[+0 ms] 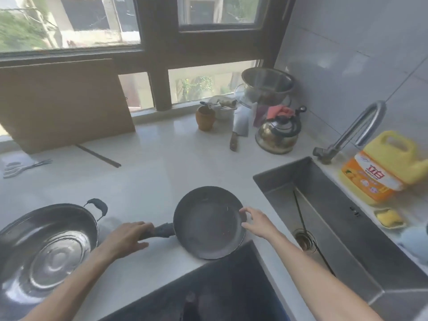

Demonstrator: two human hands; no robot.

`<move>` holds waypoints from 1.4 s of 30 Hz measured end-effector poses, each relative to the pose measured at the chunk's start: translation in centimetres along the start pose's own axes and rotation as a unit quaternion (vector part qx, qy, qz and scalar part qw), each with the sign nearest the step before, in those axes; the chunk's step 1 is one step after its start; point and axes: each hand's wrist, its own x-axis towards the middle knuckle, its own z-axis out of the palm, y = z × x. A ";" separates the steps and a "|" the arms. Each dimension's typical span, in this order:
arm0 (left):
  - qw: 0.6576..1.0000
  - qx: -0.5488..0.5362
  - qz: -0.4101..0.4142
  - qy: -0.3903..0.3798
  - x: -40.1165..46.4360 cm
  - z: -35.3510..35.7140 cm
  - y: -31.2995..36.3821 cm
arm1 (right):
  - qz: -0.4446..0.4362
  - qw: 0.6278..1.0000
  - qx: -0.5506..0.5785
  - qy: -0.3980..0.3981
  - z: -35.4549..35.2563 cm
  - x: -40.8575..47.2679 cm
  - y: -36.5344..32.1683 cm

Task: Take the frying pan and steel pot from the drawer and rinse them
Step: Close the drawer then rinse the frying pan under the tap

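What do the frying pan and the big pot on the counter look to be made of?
The frying pan looks like dark, matte metal, perhaps non-stick coated or seasoned iron: dull, faintly scuffed inside. The steel pot looks like polished stainless steel: mirror-bright, with ring-shaped reflections on its base and dark handles, possibly plastic.

1. A pale desk (162, 163) fills the middle of the frame.
2. Lower centre: a dark frying pan (208, 224) sits at its front edge.
3. Lower left: a steel pot (44, 249).
4. Upper right: a kettle (278, 133), cleaver (239, 126) and brown cup (205, 118).
5. Left: a cardboard sheet (62, 103) stands leaning; chopsticks (98, 155) and a slotted utensil (23, 167) lie before it.
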 end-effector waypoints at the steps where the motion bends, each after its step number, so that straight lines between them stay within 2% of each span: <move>1: 1.000 -0.013 0.004 -0.004 0.5 0.2 -0.4 | 0.009 1.000 0.003 -0.015 0.2 0.5 0.1; 4: 0.998 -0.064 0.016 0.017 1.3 1.3 -1.1 | 0.039 0.998 0.032 -0.033 0.2 2.0 0.5; 9: 0.992 -0.123 0.014 -0.001 1.9 1.3 -1.6 | 0.054 0.993 0.094 -0.042 -0.4 3.0 1.1; 15: 0.992 -0.125 0.001 -0.014 3.7 -0.9 1.3 | 0.052 0.988 0.135 -0.060 -2.0 2.5 4.5; 20: 0.996 -0.085 0.019 0.025 7.5 -5.4 9.2 | 0.076 0.978 0.192 0.013 -6.4 0.1 10.8; 23: 0.996 -0.047 0.058 0.041 11.4 -8.2 15.4 | 0.090 0.970 0.218 0.062 -9.9 -1.6 15.5; 27: 0.981 0.032 0.187 0.035 18.8 -10.7 23.8 | 0.131 0.946 0.269 0.125 -12.9 -4.4 21.7; 32: 0.934 0.108 0.340 0.027 27.8 -12.2 34.9 | 0.209 0.886 0.353 0.215 -13.1 -7.6 27.1; 37: 0.911 0.172 0.373 -0.035 35.5 -7.8 42.3 | 0.291 0.837 0.381 0.264 -10.9 -8.5 31.7; 42: 0.898 0.232 0.365 -0.084 40.4 1.6 44.6 | 0.363 0.805 0.382 0.273 -5.3 -6.6 37.5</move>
